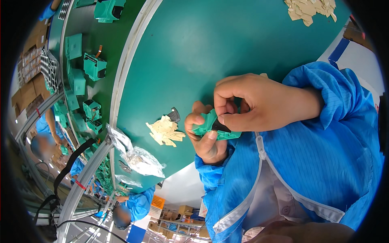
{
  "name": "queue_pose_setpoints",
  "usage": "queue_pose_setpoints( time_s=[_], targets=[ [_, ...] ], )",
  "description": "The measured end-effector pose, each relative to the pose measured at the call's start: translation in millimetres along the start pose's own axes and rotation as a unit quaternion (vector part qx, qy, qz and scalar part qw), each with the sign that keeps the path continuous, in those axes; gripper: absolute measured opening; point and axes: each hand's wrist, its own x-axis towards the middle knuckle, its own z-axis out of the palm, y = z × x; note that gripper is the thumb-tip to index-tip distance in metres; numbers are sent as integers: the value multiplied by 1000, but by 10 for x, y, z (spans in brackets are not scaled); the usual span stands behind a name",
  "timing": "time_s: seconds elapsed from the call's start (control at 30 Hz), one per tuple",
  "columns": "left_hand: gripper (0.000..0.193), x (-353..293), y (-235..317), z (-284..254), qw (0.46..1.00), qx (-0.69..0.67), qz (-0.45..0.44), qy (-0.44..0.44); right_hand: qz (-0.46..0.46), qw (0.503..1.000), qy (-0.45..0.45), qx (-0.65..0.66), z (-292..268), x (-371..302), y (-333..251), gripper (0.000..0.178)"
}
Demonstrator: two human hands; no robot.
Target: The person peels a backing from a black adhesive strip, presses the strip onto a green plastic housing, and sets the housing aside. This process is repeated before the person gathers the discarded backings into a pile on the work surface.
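Housing (pixel 209 120) is green plastic, angular, with a black patch (pixel 219 126), held up near the bench (pixel 174 73) edge by the left hand (pixel 210 148). Right hand (pixel 263 101) has its fingers bunched there, can't tell if gripping. Jagged cream scraps (pixel 164 130) and a crinkly clear bag (pixel 144 162) lie nearby.

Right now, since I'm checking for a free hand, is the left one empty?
No, the left hand holds a green plastic part, its thumb and fingers on either side.
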Motion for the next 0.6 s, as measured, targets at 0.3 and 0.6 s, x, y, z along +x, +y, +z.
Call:
queue_pose_setpoints(
  time_s=[0.3,0.6],
  targets=[
    [32,-21,13,55,999,11,14,35,-19,999,6,-28,23,7,24,13],
    [31,-50,24,-67,999,28,14,11,-22,999,9,-25,52,-1,16,13]
  ],
)
